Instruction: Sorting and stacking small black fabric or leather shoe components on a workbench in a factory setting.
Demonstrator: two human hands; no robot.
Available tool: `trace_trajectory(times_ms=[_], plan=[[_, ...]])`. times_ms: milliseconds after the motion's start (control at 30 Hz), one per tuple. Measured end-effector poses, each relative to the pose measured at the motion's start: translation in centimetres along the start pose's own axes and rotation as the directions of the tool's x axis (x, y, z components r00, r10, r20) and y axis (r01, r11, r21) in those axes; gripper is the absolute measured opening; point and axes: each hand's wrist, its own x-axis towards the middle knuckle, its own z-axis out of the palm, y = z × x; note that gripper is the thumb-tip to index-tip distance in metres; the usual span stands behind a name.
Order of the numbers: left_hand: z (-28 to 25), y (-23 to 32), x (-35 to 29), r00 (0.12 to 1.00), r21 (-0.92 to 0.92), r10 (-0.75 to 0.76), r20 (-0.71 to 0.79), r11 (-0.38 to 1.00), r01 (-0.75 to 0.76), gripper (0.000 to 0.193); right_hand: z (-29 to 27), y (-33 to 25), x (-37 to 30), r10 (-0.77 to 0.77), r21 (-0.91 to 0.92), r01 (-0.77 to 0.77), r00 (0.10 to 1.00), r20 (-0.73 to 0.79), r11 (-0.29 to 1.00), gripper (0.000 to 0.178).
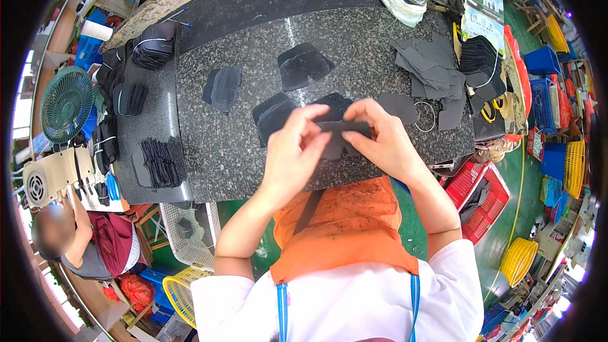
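In front of my body, my left hand (293, 149) and my right hand (386, 140) pinch a dark grey flat cut piece (339, 128) between thumbs and fingers, one hand near each end. Its upper edge looks bent over; whether it is one layer or two I cannot tell. Just beyond my fingers lies a small dark stack of similar pieces (332, 102), partly hidden. Beside my left hand is another dark stack (271, 114), and farther off lie a larger overlapping pile (304, 65) and a small pair of pieces (222, 88).
The speckled stone table (215, 152) carries a loose grey heap (432, 66) and a pale ring (425, 117) at right. Tied bundles (153, 45) and a fanned stack (158, 163) stand at left. Yellow-handled scissors (488, 111), a red crate (478, 199), a fan (66, 105) and another person (101, 240) surround it.
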Motion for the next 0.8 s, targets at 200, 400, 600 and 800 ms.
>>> trace_trajectory(times_ms=[200,400,600,800], plan=[[-0.2,-1.5,0.9,0.991,0.033,-0.13,0.026,0.991,0.129,0.031,1.4,1.0,1.0,0.039,-0.243,-0.06,0.995,-0.09,0.968,0.037],[-0.1,-2.4,1.0,0.995,0.094,-0.093,0.02,0.991,0.091,0.02,1.8,1.1,1.4,0.07,-0.308,-0.09,0.995,-0.075,0.947,0.024],[-2.1,-1.5,-0.1,0.996,0.604,0.034,0.083,0.794,-0.077,0.024,2.2,2.3,1.0,-0.13,-0.59,0.061,0.989,-0.075,0.805,0.02],[-6.4,-3.9,-1.0,0.965,0.785,0.26,0.004,0.597,-0.164,0.038,0.8,1.5,0.7,-0.099,-0.665,-0.03,0.983,-0.156,0.747,0.029]])
